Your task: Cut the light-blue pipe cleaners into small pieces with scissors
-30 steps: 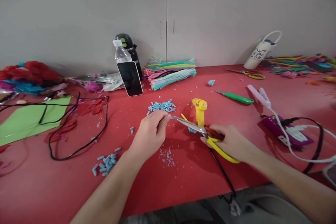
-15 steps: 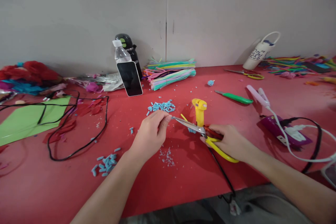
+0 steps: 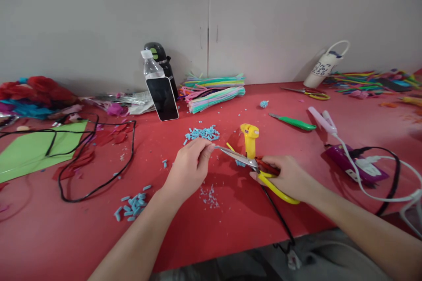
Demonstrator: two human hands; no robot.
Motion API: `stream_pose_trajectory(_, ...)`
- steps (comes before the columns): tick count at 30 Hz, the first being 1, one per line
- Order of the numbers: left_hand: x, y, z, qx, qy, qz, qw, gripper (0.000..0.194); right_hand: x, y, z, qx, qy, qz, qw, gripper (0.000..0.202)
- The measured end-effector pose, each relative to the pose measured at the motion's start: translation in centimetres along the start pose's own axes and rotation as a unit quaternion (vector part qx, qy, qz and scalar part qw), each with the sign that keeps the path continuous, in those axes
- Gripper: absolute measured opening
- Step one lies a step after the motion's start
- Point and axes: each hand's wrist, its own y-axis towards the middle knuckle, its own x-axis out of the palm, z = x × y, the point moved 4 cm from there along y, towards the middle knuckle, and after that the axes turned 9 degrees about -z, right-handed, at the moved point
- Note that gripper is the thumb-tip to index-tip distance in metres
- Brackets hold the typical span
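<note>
Scissors with a yellow and a red handle are gripped in my right hand, blades pointing left. The blade tips reach the pinched fingertips of my left hand; what those fingers hold is too small to name. Just behind my left hand lies a pile of short blue pieces. A second blue pile is beside my left forearm. Pale blue crumbs are scattered on the red table between my hands. The yellow glue gun stands behind the scissors.
A phone leans on bottles at the back, beside bundled pipe cleaners. A green-handled knife, a purple power strip and a white bottle are on the right. A black cable and green sheet lie left.
</note>
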Motion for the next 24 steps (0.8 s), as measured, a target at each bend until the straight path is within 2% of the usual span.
stream_pose_trajectory(24,-0.02,-0.01,0.03,0.015,-0.001,0.009,1.000,0.023,-0.03,-0.07,-0.02,-0.005,-0.009,0.006,1.000,0.036)
